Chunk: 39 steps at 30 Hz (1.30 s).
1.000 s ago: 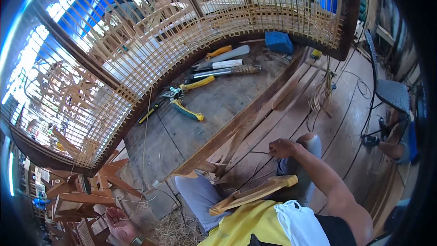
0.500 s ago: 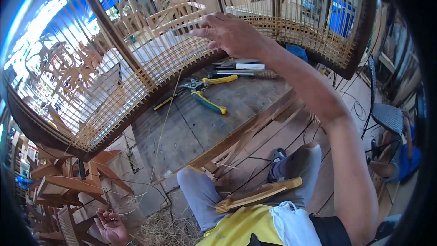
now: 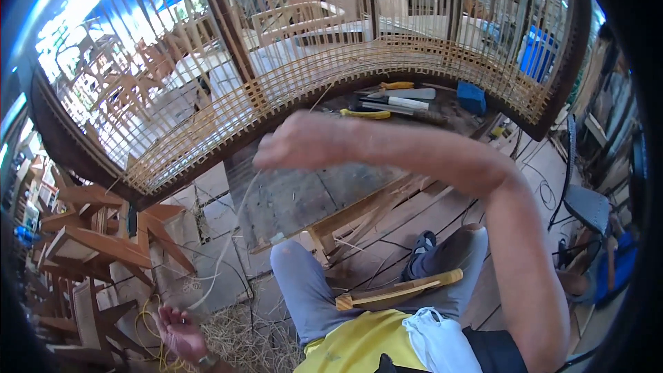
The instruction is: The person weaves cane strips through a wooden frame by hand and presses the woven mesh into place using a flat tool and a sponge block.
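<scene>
Since prev. frame, R hand [image 3: 297, 141] dropped from in front of the woven panel [image 3: 254, 91] to above the worktable [image 3: 297, 202], fingers curled fist-like; too blurred, can't tell if it gripped the pale strand [image 3: 207, 292] running from the panel toward L hand [image 3: 181, 335]. That one was palm up, lower L, fingers half-curled nr. the strand; grip unclear, can't tell. Panel arched along the table's far side, nr. tools & blue block [image 3: 472, 98].

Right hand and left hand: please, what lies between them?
In the head view, a thin pale strand runs from near the right hand, past the work table, down toward the left hand.
</scene>
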Each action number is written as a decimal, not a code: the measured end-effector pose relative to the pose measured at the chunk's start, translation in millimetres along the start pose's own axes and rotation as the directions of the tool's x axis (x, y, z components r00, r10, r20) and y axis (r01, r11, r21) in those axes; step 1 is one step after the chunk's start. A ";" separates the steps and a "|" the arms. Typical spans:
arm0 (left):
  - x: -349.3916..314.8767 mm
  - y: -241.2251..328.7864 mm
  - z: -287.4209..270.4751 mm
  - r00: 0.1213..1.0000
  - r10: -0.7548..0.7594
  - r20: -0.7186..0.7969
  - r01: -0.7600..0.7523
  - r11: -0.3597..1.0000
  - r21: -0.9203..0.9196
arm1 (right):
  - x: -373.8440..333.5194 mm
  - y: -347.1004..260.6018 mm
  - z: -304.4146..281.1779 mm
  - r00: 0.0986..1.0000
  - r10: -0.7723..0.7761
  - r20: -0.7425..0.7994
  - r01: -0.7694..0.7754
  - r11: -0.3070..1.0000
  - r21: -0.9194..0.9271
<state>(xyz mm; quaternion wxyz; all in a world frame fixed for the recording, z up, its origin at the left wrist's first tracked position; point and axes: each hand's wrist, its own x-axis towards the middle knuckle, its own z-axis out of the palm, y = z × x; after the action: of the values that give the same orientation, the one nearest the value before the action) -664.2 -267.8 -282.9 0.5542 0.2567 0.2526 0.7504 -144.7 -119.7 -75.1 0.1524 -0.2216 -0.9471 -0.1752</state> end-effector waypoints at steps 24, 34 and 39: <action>58.5 -245.7 528.2 0.086 -0.159 0.983 -0.906 0.398 0.144 | -430.3 -239.8 -179.7 0.023 0.709 -0.705 0.232 0.682 0.694; 71.2 -381.0 664.2 -0.041 -0.359 0.932 -0.921 0.375 0.104 | -358.0 -131.4 -206.7 -0.005 0.871 -0.491 -0.798 0.292 0.526; 65.1 -351.8 625.0 -0.098 -0.426 0.899 -0.588 0.754 0.293 | -281.0 -9.6 -137.0 0.150 0.960 -0.235 -0.796 0.259 0.548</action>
<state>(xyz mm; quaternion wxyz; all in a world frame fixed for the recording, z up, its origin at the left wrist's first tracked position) -18.0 -55.3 -46.6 0.3655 0.9097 -0.0231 0.1958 120.0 -285.5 -58.4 0.5115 -0.6528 -0.5574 0.0395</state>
